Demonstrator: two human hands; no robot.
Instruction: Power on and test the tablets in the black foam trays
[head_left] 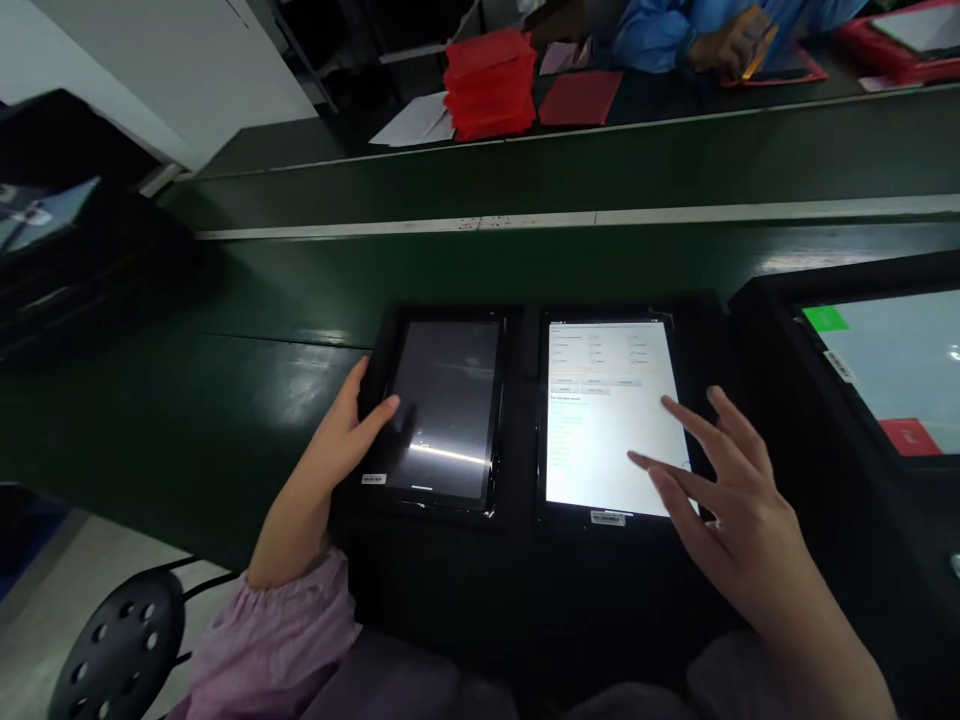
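Two tablets lie side by side in a black tray (521, 420). The left tablet (446, 400) has a dark screen with a bright reflection across its lower part. On the right tablet (600, 430), the lit white screen shows rows of checkboxes, grey buttons and lines of green text. My left hand (341, 435) grips the tray's left edge, thumb lying over the border of the dark tablet; its other fingers are mostly hidden. My right hand (731, 490) is open above the lit screen's right side, fingers spread. Whether a fingertip touches the glass I cannot tell.
Another black tray (780, 300) at right holds a device with green and red stickers. Across the green bench (300, 280), a red stack (491, 85) stands near white papers (416, 120). A co-worker's hand (731, 45) holds something yellow. A black stool (120, 645) is lower left.
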